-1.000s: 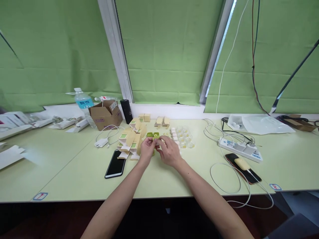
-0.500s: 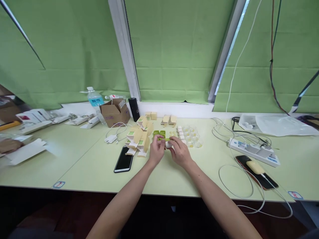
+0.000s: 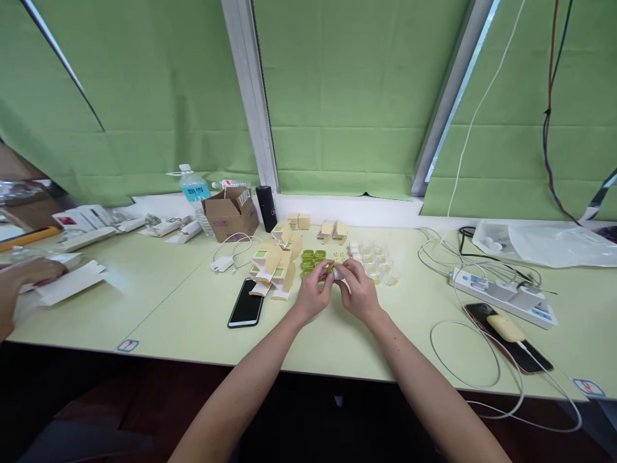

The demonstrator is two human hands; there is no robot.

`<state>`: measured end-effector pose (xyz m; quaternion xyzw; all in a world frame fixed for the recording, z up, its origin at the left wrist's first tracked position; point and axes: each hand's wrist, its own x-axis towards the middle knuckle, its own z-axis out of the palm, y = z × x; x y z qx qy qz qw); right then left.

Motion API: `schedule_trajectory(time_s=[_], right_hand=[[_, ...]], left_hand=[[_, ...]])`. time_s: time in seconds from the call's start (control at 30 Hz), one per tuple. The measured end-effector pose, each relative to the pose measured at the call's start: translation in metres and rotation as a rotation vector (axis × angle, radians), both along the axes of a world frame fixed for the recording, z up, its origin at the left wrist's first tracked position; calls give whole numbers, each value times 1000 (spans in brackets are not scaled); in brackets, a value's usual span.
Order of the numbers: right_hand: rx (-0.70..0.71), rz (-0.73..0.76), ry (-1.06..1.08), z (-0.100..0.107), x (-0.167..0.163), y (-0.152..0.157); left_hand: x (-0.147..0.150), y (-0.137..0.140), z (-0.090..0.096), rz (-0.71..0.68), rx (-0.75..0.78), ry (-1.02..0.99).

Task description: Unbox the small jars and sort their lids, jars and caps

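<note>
My left hand and my right hand meet over the pale green table, fingertips together around a small white piece with a green part. Just beyond my fingers lie several small green caps. To their left is a heap of tan cardboard boxes with green labels. Right of my hands stand several small clear jars. What exactly each hand pinches is partly hidden by the fingers.
A black phone lies left of my hands beside a white charger. A power strip, cables and a second phone sit at right. At the far left another person's hand rests on white paper. An open carton and water bottle stand behind.
The view has swung left, so the table contents shift right in frame. My hands stay together on the small piece. Another person's hand has come into view at the far left.
</note>
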<state>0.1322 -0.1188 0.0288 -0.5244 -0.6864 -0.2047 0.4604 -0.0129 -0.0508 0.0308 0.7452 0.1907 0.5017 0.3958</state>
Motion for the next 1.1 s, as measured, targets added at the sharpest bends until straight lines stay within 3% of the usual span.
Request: schedule_trajectory(time_s=[0.2, 0.4, 0.7, 0.93, 1.1], right_hand=[[38, 26, -51, 0, 0, 1], [-14, 37, 7, 1, -4, 1], [-82, 136, 276, 1, 6, 3], [-136, 218, 386, 10, 8, -1], [-12, 97, 569, 27, 23, -8]], left_hand=[[2, 1, -2, 56, -23, 30], [3, 3, -4, 108, -33, 33], [-3, 2, 10, -59, -1, 87], [-1, 14, -1, 158, 123, 186], [-3, 23, -2, 278, -17, 79]])
